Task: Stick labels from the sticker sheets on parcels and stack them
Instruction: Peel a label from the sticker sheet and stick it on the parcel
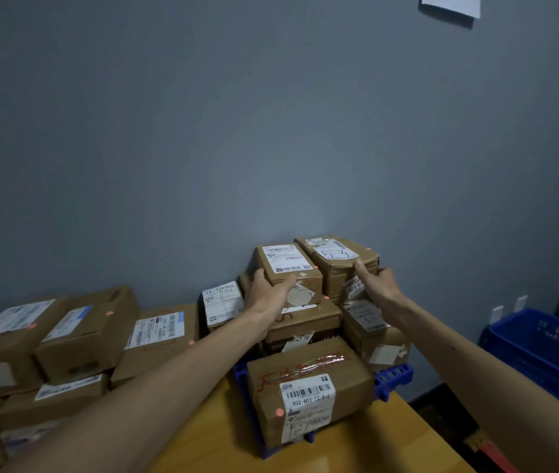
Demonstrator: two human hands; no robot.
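A pile of brown cardboard parcels stands against the grey wall on a blue plastic tray (pixel 393 376). Two parcels lie side by side on top. My left hand (pixel 269 291) grips the front of the top left parcel (pixel 286 264), which has a white shipping label and a small orange dot. My right hand (pixel 378 282) presses against the front of the top right parcel (pixel 338 259), thumb on its upper edge. A larger parcel (pixel 309 387) with a barcode label, red writing and an orange dot sits at the pile's front. No sticker sheet is in view.
More labelled parcels (pixel 83 331) are stacked at the left on the wooden table (pixel 390 442). A blue plastic crate (pixel 544 349) stands on the floor at the right. A white paper (pixel 450 5) hangs on the wall above.
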